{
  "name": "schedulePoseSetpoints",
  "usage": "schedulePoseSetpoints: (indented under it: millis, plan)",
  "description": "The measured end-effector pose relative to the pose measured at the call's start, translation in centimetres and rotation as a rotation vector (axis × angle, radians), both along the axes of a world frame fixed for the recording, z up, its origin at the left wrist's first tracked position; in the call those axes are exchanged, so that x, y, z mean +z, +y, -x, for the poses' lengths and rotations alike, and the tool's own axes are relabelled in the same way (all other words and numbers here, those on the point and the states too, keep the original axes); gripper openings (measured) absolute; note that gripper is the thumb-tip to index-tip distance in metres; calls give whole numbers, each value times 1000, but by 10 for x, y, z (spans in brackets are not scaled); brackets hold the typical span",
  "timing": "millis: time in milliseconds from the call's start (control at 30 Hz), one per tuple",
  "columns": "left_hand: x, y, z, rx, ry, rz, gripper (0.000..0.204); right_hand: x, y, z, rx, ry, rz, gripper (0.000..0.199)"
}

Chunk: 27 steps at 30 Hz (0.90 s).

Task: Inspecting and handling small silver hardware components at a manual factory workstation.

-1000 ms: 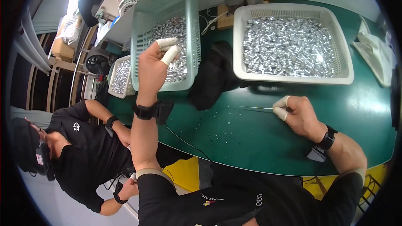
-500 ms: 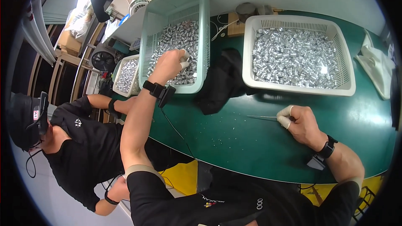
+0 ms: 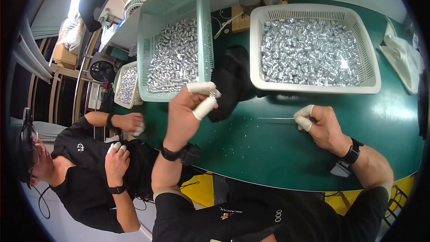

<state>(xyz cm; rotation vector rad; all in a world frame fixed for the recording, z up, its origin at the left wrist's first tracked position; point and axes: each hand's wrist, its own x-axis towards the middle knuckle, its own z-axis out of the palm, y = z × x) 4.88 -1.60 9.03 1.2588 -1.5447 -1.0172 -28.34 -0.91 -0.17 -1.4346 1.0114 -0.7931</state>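
Note:
My left hand (image 3: pixel 183 115), with pale finger cots on its fingertips, is raised just in front of the green basket (image 3: pixel 204 31). Its thumb and fingers pinch a small shiny metal part (image 3: pixel 212 93), mostly covered by the fingertips. The basket holds many similar silvery cylinders (image 3: pixel 172 58). My right hand (image 3: pixel 326 130), also in finger cots, is closed on a thin metal pick (image 3: pixel 275 118) that points left, low over the green table (image 3: pixel 268 152). Small white crumbs (image 3: pixel 235 141) lie scattered on the table between my hands.
A white basket (image 3: pixel 313 88) full of silvery parts stands behind my right hand. Black cloth (image 3: pixel 230 80) lies between the baskets, and a pale cloth (image 3: pixel 401 54) at far right. On the left sits a co-worker (image 3: pixel 89 161), beside a smaller basket of parts (image 3: pixel 126 87).
My left hand has come out of the green basket toward me, a metal part now showing in its fingers. My right hand has stayed nearly still. The co-worker's hands have moved.

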Motion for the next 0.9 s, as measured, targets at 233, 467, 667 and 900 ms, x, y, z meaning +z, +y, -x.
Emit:
schedulePoseSetpoints:
  millis: [233, 467, 667, 900]
  plan:
    - [-55, 6, 31, -75, 174, -306, 28, 0, 6, -4, -59, -132, -17, 12]
    - [-77, 9, 38, -118, 259, -365, 28, -3, 5, -4, -101, -147, 3, 11]
    - [-81, 13, 41, -138, 269, -372, 28, -5, 4, -3, -83, -98, -21, 10]
    - [-85, 17, 45, -118, 218, -267, 28, -6, 5, -2, -83, -63, 2, 10]
